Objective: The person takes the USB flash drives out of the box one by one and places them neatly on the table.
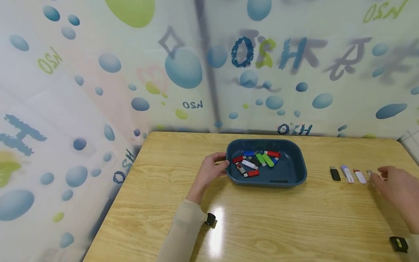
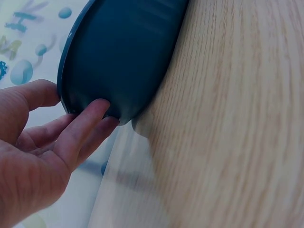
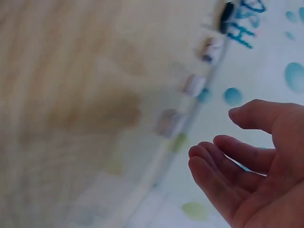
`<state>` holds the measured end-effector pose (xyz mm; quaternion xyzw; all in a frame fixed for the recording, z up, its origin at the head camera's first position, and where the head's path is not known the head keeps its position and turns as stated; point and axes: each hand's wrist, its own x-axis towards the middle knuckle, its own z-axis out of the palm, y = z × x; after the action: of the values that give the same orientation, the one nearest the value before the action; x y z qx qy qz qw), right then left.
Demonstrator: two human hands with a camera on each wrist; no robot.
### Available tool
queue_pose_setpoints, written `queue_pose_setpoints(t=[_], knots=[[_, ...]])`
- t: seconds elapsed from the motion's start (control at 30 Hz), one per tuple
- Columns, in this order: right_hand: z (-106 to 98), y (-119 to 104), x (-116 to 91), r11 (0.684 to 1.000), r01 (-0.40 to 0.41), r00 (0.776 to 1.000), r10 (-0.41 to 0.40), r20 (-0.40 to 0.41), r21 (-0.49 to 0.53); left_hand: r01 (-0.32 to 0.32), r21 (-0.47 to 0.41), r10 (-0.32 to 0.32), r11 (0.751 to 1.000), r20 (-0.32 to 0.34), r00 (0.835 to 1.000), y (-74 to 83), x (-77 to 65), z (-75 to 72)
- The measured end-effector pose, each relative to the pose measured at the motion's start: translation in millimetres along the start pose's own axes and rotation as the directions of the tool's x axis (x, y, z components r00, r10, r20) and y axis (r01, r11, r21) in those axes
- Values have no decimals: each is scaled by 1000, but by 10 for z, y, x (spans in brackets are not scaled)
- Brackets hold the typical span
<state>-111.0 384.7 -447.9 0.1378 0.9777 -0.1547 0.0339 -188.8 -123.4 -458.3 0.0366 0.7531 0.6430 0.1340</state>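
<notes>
A dark blue plastic basin (image 1: 296, 171) stands on the table with several USB flash drives (image 1: 250, 165) in red, green, blue, white and black inside. My left hand (image 1: 212, 167) holds its left end, thumb at the rim and fingers against the outer wall; the left wrist view shows the fingers on the basin (image 2: 123, 52). To the right, a row of flash drives lies on the wood: a black one (image 1: 335, 174), a purple-and-white one (image 1: 347, 174), a white one (image 1: 359, 177) and a silver-tipped one (image 1: 369, 172). Beside the last, my right hand (image 1: 397, 189) hovers, thumb and fingers apart, nothing between them.
The wooden table (image 1: 262, 222) ends against a wall curtain (image 1: 209, 109) printed with blue and green drops. A black wrist device (image 1: 210, 219) sits at the left sleeve, another device (image 1: 398, 244) at the right one.
</notes>
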Motion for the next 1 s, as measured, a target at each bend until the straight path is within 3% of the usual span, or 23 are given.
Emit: queue_pose_setpoints(t=[0.23, 0.4, 0.53, 0.67, 0.77, 1.0], knots=[[-158, -364, -116, 988, 151, 986, -148, -77, 30, -3, 18, 3, 1000, -15, 1000, 29, -35, -11], [-203, -688, -187, 958, 284, 950, -277, -143, 32, -8, -8, 7, 1000, -10, 1000, 11, -35, -18], [-171, -933, -221, 909, 415, 895, -399, -199, 45, -9, -10, 9, 1000, -9, 1000, 6, -34, -13], [-123, -1180, -245, 838, 544, 817, -516, -256, 49, -4, -4, 4, 1000, -13, 1000, 12, -31, -10], [-87, -1381, -255, 795, 605, 774, -572, -271, 48, -5, -8, 5, 1000, -10, 1000, 27, -31, -8], [57, -1806, -258, 709, 701, 708, -676, -202, 83, -5, -7, 5, 1000, 2, 1000, 44, -38, -9]])
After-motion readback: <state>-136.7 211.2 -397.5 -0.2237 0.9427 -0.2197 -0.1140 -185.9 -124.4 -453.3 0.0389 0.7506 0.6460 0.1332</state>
